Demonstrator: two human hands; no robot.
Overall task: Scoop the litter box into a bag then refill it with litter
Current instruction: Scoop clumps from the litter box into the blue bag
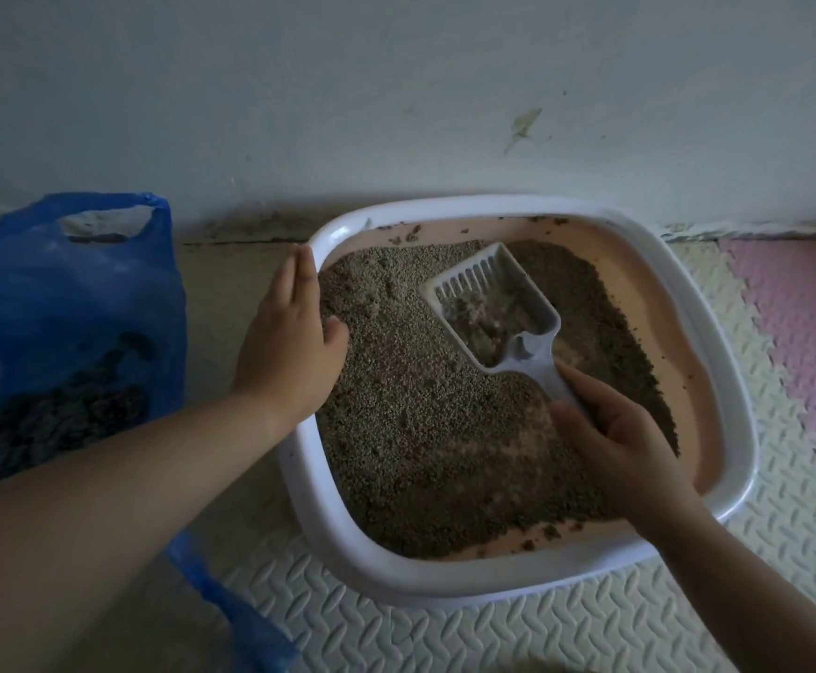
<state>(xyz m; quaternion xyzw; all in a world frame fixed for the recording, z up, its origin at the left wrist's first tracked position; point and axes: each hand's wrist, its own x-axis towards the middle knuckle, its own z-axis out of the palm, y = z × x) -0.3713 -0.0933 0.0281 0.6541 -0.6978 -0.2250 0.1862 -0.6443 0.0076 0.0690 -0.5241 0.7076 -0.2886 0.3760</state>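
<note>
A white-rimmed litter box (717, 327) with a pink inside stands on the floor against the wall, holding brown-grey litter (420, 429). My right hand (624, 444) grips the handle of a white slotted scoop (493, 303), which lies on the litter with some clumped litter in it. My left hand (294, 332) rests on the box's left rim, fingers straight along the outside and thumb on the inner side. A blue plastic bag (66, 323) stands open to the left of the box with dark litter inside it.
A pale wall (396, 89) rises right behind the box. The floor is covered with textured foam mats (493, 633), cream under the box and pink at the right. Part of the blue bag trails along the floor below my left arm.
</note>
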